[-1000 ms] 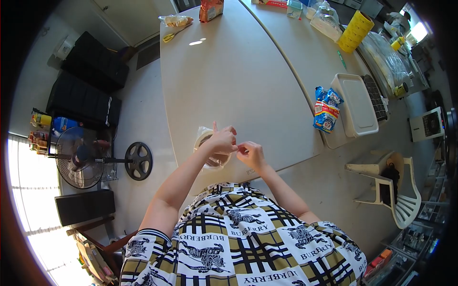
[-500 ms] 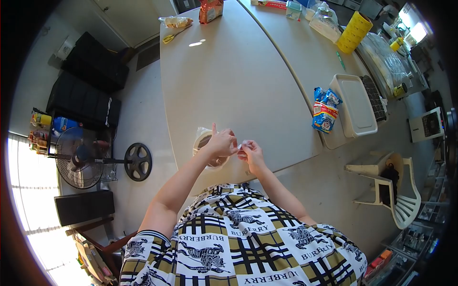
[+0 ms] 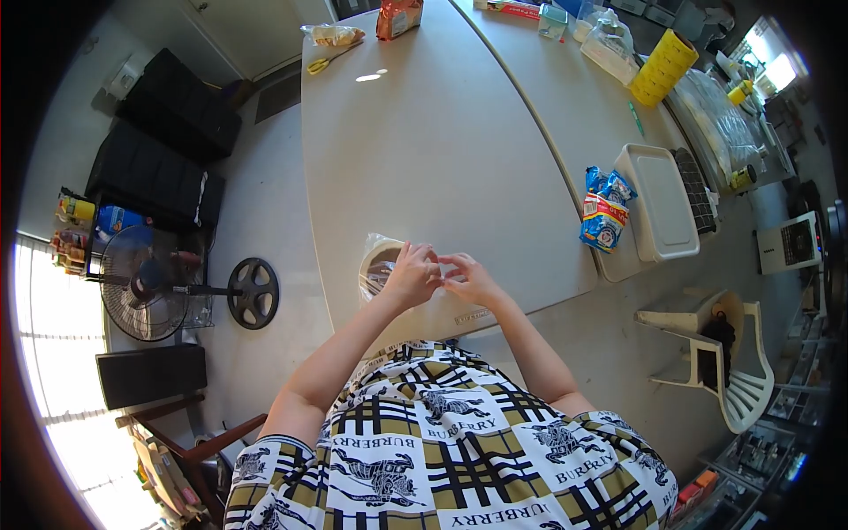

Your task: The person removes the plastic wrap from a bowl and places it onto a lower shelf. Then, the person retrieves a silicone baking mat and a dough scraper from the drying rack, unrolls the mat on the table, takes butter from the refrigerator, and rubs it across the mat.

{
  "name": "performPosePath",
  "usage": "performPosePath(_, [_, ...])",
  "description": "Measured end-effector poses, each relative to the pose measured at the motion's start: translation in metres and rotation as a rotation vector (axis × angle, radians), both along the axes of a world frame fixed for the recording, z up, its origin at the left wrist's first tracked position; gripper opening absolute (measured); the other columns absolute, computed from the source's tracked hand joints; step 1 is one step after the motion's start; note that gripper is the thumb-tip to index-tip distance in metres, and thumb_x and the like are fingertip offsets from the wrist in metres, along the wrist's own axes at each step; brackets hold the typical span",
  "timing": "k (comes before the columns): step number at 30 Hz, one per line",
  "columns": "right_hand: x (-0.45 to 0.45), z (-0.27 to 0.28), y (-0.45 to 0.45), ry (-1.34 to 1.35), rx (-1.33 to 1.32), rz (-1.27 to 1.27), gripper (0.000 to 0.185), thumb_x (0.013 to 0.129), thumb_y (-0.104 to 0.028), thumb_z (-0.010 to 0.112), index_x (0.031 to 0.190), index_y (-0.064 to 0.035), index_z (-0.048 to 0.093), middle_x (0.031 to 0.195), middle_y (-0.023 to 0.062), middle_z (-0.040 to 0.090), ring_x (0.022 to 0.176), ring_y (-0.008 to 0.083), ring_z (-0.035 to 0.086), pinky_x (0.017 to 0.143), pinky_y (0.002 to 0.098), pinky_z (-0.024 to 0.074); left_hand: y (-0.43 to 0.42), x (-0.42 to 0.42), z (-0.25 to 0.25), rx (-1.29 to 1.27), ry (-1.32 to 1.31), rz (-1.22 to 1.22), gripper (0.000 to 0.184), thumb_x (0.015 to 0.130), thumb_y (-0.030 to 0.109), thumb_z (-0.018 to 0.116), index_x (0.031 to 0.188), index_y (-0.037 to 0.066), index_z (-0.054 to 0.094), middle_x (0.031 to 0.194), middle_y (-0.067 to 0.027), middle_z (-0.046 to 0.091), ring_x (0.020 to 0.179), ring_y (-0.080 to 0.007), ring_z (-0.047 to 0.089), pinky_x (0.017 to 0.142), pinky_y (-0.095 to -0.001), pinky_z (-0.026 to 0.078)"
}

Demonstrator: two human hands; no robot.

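A round, pale-rimmed bowl (image 3: 367,261) with something brown inside sits near the table's front edge, loosely wrapped in clear plastic (image 3: 378,238). My left hand (image 3: 413,277) is over the bowl's right side and hides part of it, its fingers curled together. Just right of the bowl, my right hand (image 3: 470,283) meets it with bent fingers, and the fingertips of both hands come together in a pinch. Whatever lies between them is too small or too hidden to name.
On the right are blue snack packets (image 3: 606,212), a lidded white bin (image 3: 658,203) and a yellow roll (image 3: 662,67). Yellow-handled scissors (image 3: 320,65), a clear bag of food (image 3: 332,35) and a red-brown bag (image 3: 399,18) lie far off. A fan (image 3: 146,283) stands left.
My left index finger, raised before, is now bent down. The right hand's fingers have closed in toward the left hand's. A small white bit between the hands no longer shows clearly.
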State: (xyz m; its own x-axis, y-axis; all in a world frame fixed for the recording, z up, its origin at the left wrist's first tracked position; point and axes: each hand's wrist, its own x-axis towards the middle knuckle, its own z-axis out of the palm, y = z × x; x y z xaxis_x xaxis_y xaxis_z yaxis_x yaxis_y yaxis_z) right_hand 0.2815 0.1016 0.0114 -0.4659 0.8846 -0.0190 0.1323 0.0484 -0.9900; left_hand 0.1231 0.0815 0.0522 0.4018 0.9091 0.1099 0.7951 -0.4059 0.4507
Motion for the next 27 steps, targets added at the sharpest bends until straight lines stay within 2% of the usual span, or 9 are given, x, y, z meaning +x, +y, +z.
performPosePath(4, [-0.004, -0.027, 0.009, 0.228, -0.320, 0.194, 0.025, 0.074, -0.018, 0.054, 0.092, -0.0008, 0.058, 0.071, 0.0038, 0.055, 0.066, 0.0127, 0.054, 0.059, 0.0230, 0.0431, -0.013, 0.000, 0.007, 0.101, -0.082, -0.016, 0.008, 0.062, 0.016, 0.063, 0.066, 0.009, 0.061, 0.082, -0.0044, 0.053, 0.091, -0.0220, 0.047, 0.087, -0.0424, 0.033])
performPosePath(6, [-0.001, -0.025, 0.014, 0.395, -0.734, 0.121, 0.025, 0.075, -0.021, 0.052, 0.089, -0.0020, 0.059, 0.072, 0.0040, 0.055, 0.063, 0.0115, 0.052, 0.058, 0.0224, 0.0419, -0.023, -0.001, 0.013, 0.258, -0.056, -0.079, 0.006, 0.061, 0.014, 0.064, 0.063, 0.011, 0.060, 0.080, -0.0028, 0.053, 0.088, -0.0222, 0.047, 0.079, -0.0386, 0.037])
performPosePath(11, [-0.008, 0.000, 0.009, 0.064, -0.479, 0.269, 0.024, 0.076, -0.027, 0.055, 0.080, -0.0037, 0.061, 0.067, 0.0018, 0.055, 0.059, 0.0080, 0.047, 0.054, 0.0205, 0.0379, -0.056, 0.001, 0.011, 0.261, -0.007, 0.018, 0.026, 0.064, 0.013, 0.061, 0.089, 0.016, 0.055, 0.089, -0.0033, 0.049, 0.088, -0.0208, 0.045, 0.077, -0.0362, 0.034])
performPosePath(13, [-0.008, 0.013, 0.012, -0.307, -0.338, 0.430, 0.023, 0.075, -0.026, 0.059, 0.076, -0.0028, 0.058, 0.069, 0.0005, 0.055, 0.063, 0.0056, 0.046, 0.056, 0.0200, 0.0375, -0.068, -0.005, 0.008, 0.208, -0.043, 0.085, 0.025, 0.063, 0.014, 0.063, 0.087, 0.015, 0.055, 0.089, -0.0036, 0.049, 0.089, -0.0211, 0.045, 0.077, -0.0361, 0.034])
performPosePath(16, [-0.011, 0.009, 0.005, -0.139, -0.360, 0.451, 0.023, 0.075, -0.025, 0.061, 0.073, -0.0028, 0.056, 0.068, -0.0006, 0.054, 0.062, 0.0053, 0.045, 0.055, 0.0203, 0.0365, -0.084, -0.018, 0.013, 0.231, -0.098, 0.255, 0.044, 0.053, 0.017, 0.072, 0.091, 0.009, 0.051, 0.088, -0.0058, 0.048, 0.085, -0.0247, 0.045, 0.077, -0.0368, 0.034])
performPosePath(19, [-0.011, -0.005, -0.003, -0.021, -0.386, 0.433, 0.020, 0.078, -0.022, 0.057, 0.073, -0.0029, 0.056, 0.068, -0.0002, 0.055, 0.062, 0.0063, 0.046, 0.057, 0.0202, 0.0373, -0.099, -0.033, 0.014, 0.280, -0.091, 0.824, 0.070, 0.056, 0.023, 0.075, 0.109, 0.000, 0.035, 0.098, -0.0085, 0.044, 0.087, -0.0246, 0.047, 0.079, -0.0354, 0.037])
performPosePath(20, [-0.010, -0.008, -0.006, -0.022, -0.387, 0.438, 0.020, 0.078, -0.022, 0.057, 0.073, -0.0029, 0.056, 0.068, -0.0002, 0.055, 0.062, 0.0063, 0.046, 0.057, 0.0202, 0.0373, -0.106, -0.039, 0.000, 0.279, -0.091, 0.829, 0.070, 0.056, 0.023, 0.075, 0.109, 0.000, 0.035, 0.098, -0.0085, 0.044, 0.087, -0.0246, 0.047, 0.079, -0.0354, 0.037])
performPosePath(22, [-0.008, -0.008, -0.009, 0.039, -0.450, 0.372, 0.017, 0.080, -0.019, 0.053, 0.073, -0.0030, 0.055, 0.069, 0.0007, 0.055, 0.062, 0.0073, 0.047, 0.059, 0.0199, 0.0379, -0.116, -0.049, -0.022, -0.333, -0.999, 1.070, 0.058, 0.064, 0.028, 0.072, 0.106, 0.001, 0.042, 0.094, -0.0097, 0.047, 0.076, -0.0172, 0.050, 0.069, -0.0284, 0.043])
performPosePath(27, [-0.001, 0.000, 0.007, 0.010, -0.407, 0.268, 0.017, 0.081, -0.017, 0.049, 0.077, -0.0010, 0.050, 0.070, 0.0046, 0.057, 0.066, 0.0108, 0.053, 0.063, 0.0236, 0.0409, -0.119, -0.056, -0.026, -0.552, -1.066, 1.059, 0.021, 0.079, 0.022, 0.058, 0.083, 0.003, 0.052, 0.066, -0.0011, 0.051, 0.057, -0.0082, 0.049, 0.055, -0.0210, 0.042])
